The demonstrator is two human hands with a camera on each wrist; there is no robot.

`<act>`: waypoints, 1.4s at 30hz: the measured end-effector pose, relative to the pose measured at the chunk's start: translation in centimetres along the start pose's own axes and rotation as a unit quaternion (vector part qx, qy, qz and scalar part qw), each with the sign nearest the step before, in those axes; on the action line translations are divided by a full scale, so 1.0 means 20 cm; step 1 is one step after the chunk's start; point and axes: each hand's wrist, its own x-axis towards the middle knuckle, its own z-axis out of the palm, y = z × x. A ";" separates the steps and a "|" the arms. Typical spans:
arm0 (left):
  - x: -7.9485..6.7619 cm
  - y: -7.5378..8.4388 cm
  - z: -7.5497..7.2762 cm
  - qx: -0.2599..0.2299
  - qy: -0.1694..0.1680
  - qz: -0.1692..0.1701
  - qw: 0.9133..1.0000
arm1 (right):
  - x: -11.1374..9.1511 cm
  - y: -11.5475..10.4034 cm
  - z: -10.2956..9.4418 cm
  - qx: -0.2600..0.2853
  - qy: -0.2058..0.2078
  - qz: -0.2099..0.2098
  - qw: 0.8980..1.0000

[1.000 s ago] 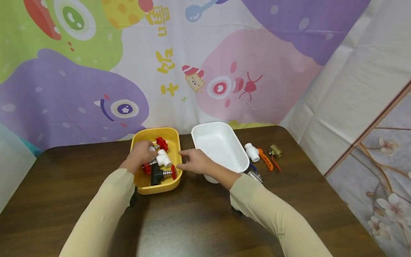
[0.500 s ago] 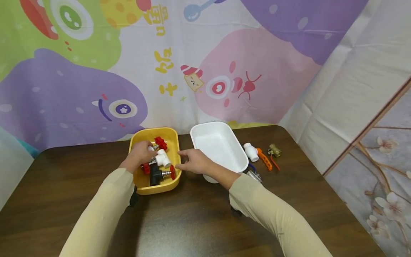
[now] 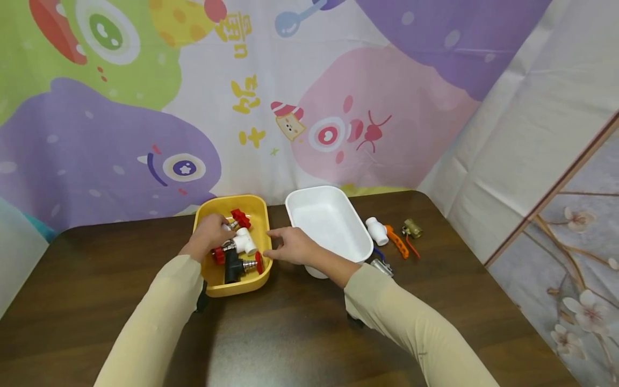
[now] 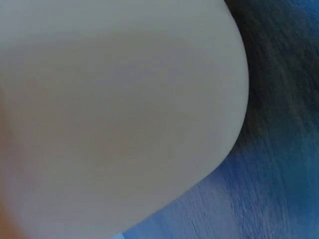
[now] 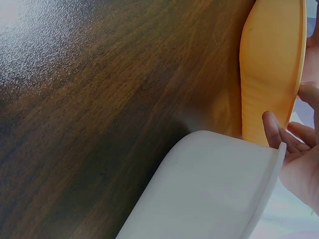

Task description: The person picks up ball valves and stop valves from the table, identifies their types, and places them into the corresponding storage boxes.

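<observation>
My left hand (image 3: 209,235) reaches into the yellow bin (image 3: 263,212) in the head view. Its thumb and fingers pinch the white body of a valve with a red handwheel (image 3: 240,218); the palm hides part of it. Below lie a white tee-shaped valve (image 3: 245,242) and a black tee-shaped valve (image 3: 233,266) with a red wheel. My right hand (image 3: 292,244) is at the bin's right rim, fingers extended and thumb apart. In the right wrist view, its fingers (image 5: 271,130) are beside the yellow wall, behind the white bin's rim.
A white bin (image 3: 329,215) stands right of the yellow one. Further right lie a white ball valve (image 3: 377,231) with an orange handle (image 3: 398,242), a brass valve (image 3: 412,228) with a red lever and a silver valve (image 3: 382,266). A patterned cloth hangs behind the brown table (image 3: 290,333).
Both hands stay nearly in place at the yellow bin. The whole head view shifts slightly; no object visibly changes place.
</observation>
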 end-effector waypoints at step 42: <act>0.00 0.00 0.00 -0.002 -0.004 -0.022 1.000 | 0.00 0.01 0.01 0.001 0.000 0.012 1.000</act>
